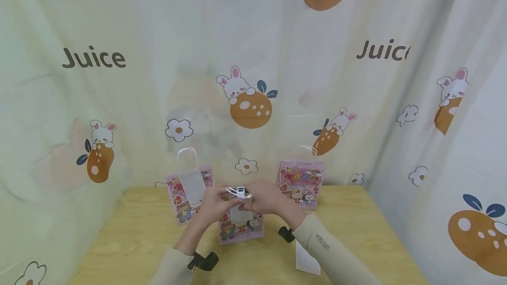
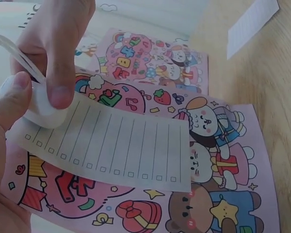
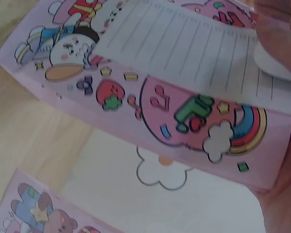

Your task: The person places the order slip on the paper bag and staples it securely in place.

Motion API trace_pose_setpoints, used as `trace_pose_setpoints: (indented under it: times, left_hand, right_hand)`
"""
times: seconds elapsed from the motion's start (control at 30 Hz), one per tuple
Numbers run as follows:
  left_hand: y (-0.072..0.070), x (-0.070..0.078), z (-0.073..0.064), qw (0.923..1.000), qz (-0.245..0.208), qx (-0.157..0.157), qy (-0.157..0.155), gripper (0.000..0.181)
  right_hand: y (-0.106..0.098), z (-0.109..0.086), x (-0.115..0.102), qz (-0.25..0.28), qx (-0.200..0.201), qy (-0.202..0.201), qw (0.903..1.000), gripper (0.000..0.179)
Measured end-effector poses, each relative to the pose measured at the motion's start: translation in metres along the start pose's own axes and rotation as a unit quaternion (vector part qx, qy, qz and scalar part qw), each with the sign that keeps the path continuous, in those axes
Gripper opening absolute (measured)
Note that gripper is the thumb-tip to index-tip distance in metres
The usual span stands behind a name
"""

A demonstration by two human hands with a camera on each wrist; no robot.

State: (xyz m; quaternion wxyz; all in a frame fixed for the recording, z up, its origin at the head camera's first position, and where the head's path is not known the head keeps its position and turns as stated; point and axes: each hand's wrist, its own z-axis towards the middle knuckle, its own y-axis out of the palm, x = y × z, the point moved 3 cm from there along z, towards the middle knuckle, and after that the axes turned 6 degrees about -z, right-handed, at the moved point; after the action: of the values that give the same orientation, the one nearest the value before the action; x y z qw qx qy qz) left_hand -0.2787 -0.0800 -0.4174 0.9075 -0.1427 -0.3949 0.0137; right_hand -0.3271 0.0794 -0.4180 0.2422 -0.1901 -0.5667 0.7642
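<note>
A pink cartoon gift bag [image 1: 241, 232] stands upright on the table, its white handles rising between both hands. A lined paper checklist [image 2: 131, 148] lies against the bag's front, its upper end under a rounded white clip [image 2: 43, 109] at the bag's top edge. My left hand [image 1: 215, 206] pinches the clip from the left, with its thumb pressed on it. My right hand [image 1: 263, 197] grips the clip and the bag's top from the other side, fingers bent over it. The right wrist view shows the checklist on the bag; the clip is partly hidden there.
Behind to the left stands a similar pink bag [image 1: 184, 210] with a white list on its front. Another pink bag [image 1: 306, 179] stands at the back right. A white paper sheet [image 1: 306, 261] lies near my right forearm on the wooden table [image 1: 356, 232]. A printed curtain [image 1: 253, 144] hangs behind.
</note>
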Motion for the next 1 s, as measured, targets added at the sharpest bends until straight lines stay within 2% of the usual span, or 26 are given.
trace_pose_setpoints:
  times: [0.17, 0.33, 0.47, 0.6, 0.7, 0.8, 0.9, 1.0]
  left_hand:
    - [0.005, -0.013, -0.005, 0.9995, 0.011, -0.001, 0.03, 0.021]
    - [0.007, -0.034, -0.005, 0.9979, 0.053, 0.02, 0.031, 0.021]
    - [0.009, -0.037, -0.009, 0.9983, 0.039, 0.014, 0.041, 0.02]
    - [0.009, -0.038, -0.016, 0.9987, 0.029, 0.005, 0.041, 0.019]
    - [0.008, -0.039, -0.017, 0.9996, 0.025, 0.001, 0.014, 0.018]
    - [0.007, -0.038, -0.013, 0.9994, 0.028, -0.016, -0.008, 0.018]
    - [0.006, -0.036, -0.006, 0.9991, 0.03, -0.025, -0.016, 0.021]
    - [0.005, -0.034, -0.001, 0.9991, 0.026, -0.021, -0.027, 0.023]
  right_hand:
    - [0.008, -0.006, -0.002, -0.005, 0.028, -0.014, 0.9995, 0.025]
    - [0.009, -0.009, -0.005, -0.012, 0.105, -0.009, 0.9943, 0.028]
    - [0.012, -0.014, -0.009, -0.016, 0.135, -0.004, 0.9907, 0.025]
    - [0.016, -0.017, -0.013, -0.027, 0.11, 0.005, 0.9935, 0.03]
    - [0.016, -0.018, -0.014, -0.008, 0.06, 0.029, 0.9977, 0.031]
    - [0.011, -0.017, -0.011, 0.023, 0.02, 0.058, 0.9978, 0.03]
    - [0.005, -0.015, -0.005, 0.02, 0.018, 0.067, 0.9974, 0.035]
    - [0.002, -0.013, 0.001, 0.02, 0.027, 0.075, 0.9966, 0.044]
